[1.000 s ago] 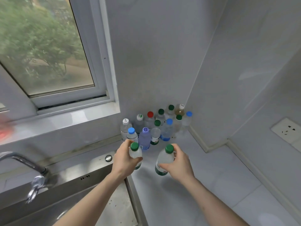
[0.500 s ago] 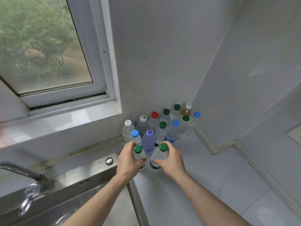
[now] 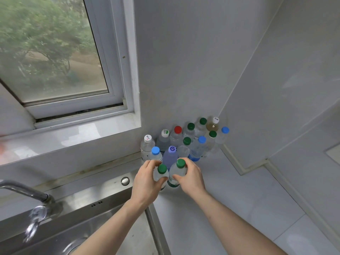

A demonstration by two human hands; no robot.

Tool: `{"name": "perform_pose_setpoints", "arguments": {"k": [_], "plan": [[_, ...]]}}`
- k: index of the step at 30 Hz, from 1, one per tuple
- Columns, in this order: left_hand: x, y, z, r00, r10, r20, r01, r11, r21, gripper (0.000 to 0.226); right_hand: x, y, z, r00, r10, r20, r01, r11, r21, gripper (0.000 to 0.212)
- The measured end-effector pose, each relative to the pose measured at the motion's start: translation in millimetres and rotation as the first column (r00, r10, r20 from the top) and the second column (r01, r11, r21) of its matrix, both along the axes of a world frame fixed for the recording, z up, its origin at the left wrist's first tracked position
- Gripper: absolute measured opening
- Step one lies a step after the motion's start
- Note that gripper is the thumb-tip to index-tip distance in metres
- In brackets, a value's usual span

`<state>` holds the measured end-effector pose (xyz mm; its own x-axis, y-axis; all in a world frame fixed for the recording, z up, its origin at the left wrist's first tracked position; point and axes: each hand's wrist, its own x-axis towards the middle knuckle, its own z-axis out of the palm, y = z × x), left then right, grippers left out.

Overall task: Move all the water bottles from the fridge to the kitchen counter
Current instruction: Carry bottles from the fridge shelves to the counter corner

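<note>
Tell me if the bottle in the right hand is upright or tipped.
Upright: the right hand's bottle stands cap up on the counter.

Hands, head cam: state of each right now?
Left hand: grips a green-capped bottle.
Right hand: grips another green-capped bottle.

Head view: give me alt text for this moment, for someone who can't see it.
Each hand grips a green-capped water bottle, left hand and right hand, side by side in front of a cluster of bottles standing in the counter corner. A steel sink and a faucet lie to the left, under a window.
</note>
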<state>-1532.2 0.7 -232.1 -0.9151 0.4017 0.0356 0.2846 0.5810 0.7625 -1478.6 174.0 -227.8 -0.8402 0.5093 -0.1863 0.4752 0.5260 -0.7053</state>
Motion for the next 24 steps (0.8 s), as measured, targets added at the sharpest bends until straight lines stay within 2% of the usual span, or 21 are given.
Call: {"name": "perform_pose_setpoints", "arguments": {"k": [6,10,12,17,24], "plan": [[4,-9,14,0.999,-0.035,-0.022,0.034,0.999,-0.035,0.055,7,1,6,0.999,-0.009,0.038,0.010,1.000,-0.027,0.063],[15,-22,29,0.994,-0.103,-0.038,0.098,0.988,-0.118,0.068,20,-7,16,0.999,-0.008,0.052,0.010,1.000,-0.029,0.077],[23,-31,42,0.987,-0.153,-0.057,0.145,0.982,-0.125,0.066,36,-11,29,0.999,0.000,0.034,0.001,0.999,-0.038,0.083],[69,-54,82,0.956,-0.262,-0.129,0.238,0.955,-0.179,0.049,106,-11,82,0.995,0.095,-0.028,-0.095,0.995,-0.001,0.085],[160,-46,116,0.886,-0.421,-0.194,0.386,0.902,-0.195,0.054,254,-6,130,0.994,0.092,-0.062,-0.090,0.995,0.031,0.077]]}}
